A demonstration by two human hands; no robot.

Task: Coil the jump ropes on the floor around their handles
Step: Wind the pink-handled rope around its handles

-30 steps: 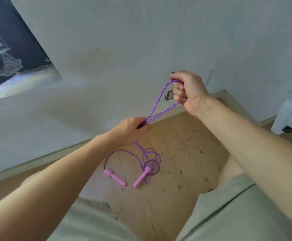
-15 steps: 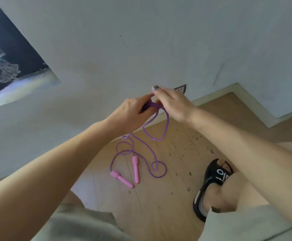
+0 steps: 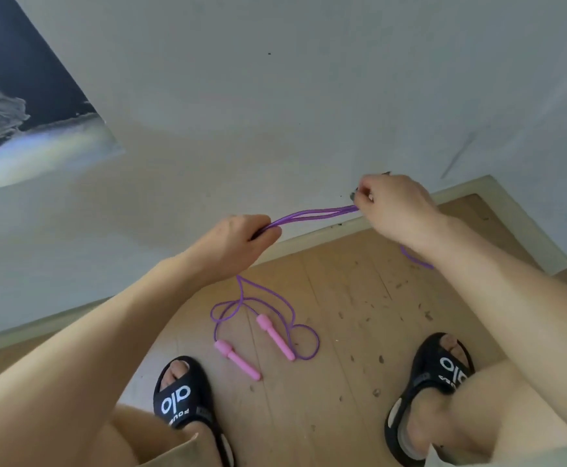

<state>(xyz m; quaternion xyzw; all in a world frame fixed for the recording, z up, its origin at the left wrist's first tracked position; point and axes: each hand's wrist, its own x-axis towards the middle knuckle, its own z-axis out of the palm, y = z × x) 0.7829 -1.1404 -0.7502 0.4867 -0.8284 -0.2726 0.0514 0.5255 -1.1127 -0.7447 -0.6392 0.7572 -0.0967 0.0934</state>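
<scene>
Head view: left hand point(image 3: 241, 241) and right hand point(image 3: 390, 203) each gripped a fold of the purple jump rope point(image 3: 312, 215), stretched taut between them, presumably to even the strands; its pink handles point(image 3: 275, 337) lay on the floor point(image 3: 359, 332).

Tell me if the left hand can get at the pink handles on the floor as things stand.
Probably not right away. The left hand grips the purple rope well above the floor, and the pink handles lie down between the sandals. Nothing covers them, but it would need to reach down.
</scene>
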